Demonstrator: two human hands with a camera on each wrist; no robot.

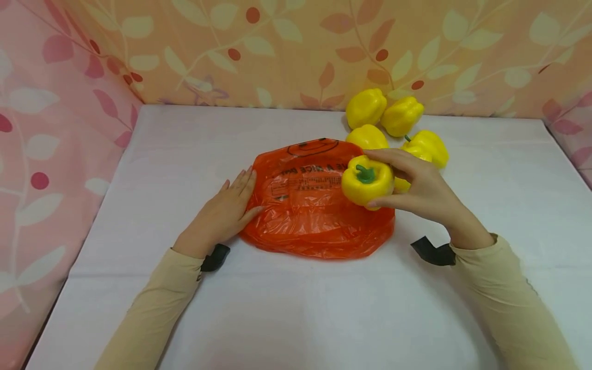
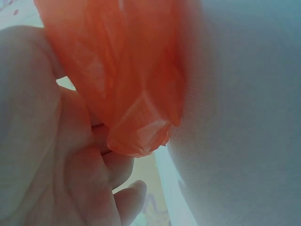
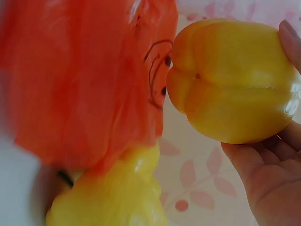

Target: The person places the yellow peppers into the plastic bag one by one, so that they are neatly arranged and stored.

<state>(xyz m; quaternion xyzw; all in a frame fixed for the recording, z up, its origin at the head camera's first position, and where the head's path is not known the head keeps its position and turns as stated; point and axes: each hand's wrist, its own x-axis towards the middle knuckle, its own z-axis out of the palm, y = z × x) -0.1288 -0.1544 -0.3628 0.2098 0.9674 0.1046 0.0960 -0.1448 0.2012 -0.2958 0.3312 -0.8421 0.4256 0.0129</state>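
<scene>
In the head view an orange-red plastic bag (image 1: 305,216) with black print lies puffed up on the white table. My left hand (image 1: 226,205) rests against its left side, fingers fairly straight and thumb apart. The left wrist view shows that hand's palm (image 2: 42,146) beside the crumpled bag (image 2: 141,108). With thumb and fingers my right hand (image 1: 416,185) holds a yellow bell pepper (image 1: 361,190), green stem facing the head camera, over the bag's right part. The right wrist view shows the held pepper's (image 3: 235,80) smooth underside next to the bag (image 3: 80,84).
Several more yellow bell peppers lie behind and right of the bag, including one at the back (image 1: 366,109) and one at the right (image 1: 430,146). Leaf-patterned cloth (image 1: 287,56) stands behind the table (image 1: 296,313). Black straps hang near both wrists.
</scene>
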